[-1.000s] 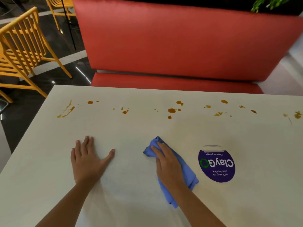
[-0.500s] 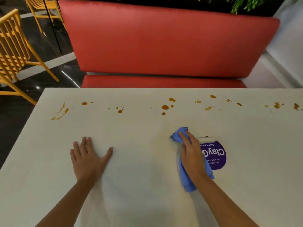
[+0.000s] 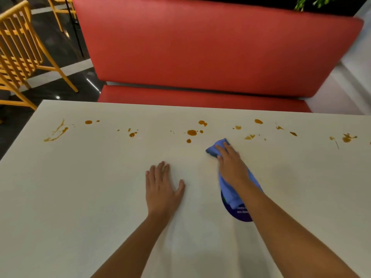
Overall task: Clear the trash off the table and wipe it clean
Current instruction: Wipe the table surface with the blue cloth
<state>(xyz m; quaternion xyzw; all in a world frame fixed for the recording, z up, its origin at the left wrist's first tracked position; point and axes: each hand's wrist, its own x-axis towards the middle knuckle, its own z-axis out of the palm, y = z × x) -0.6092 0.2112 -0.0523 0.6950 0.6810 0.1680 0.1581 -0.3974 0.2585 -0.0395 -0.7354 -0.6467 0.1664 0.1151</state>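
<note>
No trash was seen on the table (image 3: 80, 197); far-side stains (image 3: 192, 132) were left unwiped. The cloth (image 3: 210, 150) was pressed near them under the right hand (image 3: 232, 169), fingers (image 3: 228, 149) straight; the left hand (image 3: 160, 187) was laid flat.

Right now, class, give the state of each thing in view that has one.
table, sauce-spattered along its far side
left hand, flat on the table, holding nothing
right hand, fingers straight, pressing down
blue cloth, flat under the right hand
sauce spots, beyond the cloth, not yet wiped
purple sticker, partly covered by cloth
</note>
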